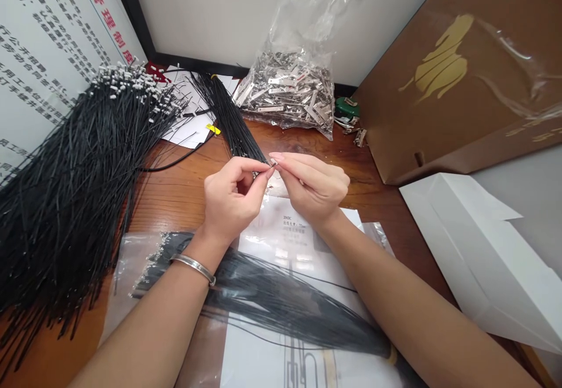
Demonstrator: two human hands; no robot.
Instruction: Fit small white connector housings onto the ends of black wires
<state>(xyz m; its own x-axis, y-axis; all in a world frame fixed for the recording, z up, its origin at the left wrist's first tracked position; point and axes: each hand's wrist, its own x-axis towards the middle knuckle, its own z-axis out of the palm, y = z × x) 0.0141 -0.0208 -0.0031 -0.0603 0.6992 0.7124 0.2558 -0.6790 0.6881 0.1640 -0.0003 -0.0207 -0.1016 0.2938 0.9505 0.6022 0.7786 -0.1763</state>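
Note:
My left hand (235,192) and my right hand (316,186) meet above the middle of the table, thumbs and forefingers pinched together. Between the fingertips is a small wire end (273,165), dark with a pale tip; its exact form is too small to make out. Just behind the fingers ends a bundle of black wires (232,119), with small shiny tips beside my left thumb. Beneath my forearms lies a clear bag of black wires (281,294) with metallic ends at its left.
A big heap of black wires (74,195) with white connectors fills the left. At the back stands a clear bag of metal clips (290,92). A brown box (421,83) and a white box (483,265) stand right. A printed sheet (254,341) lies under the wire bag.

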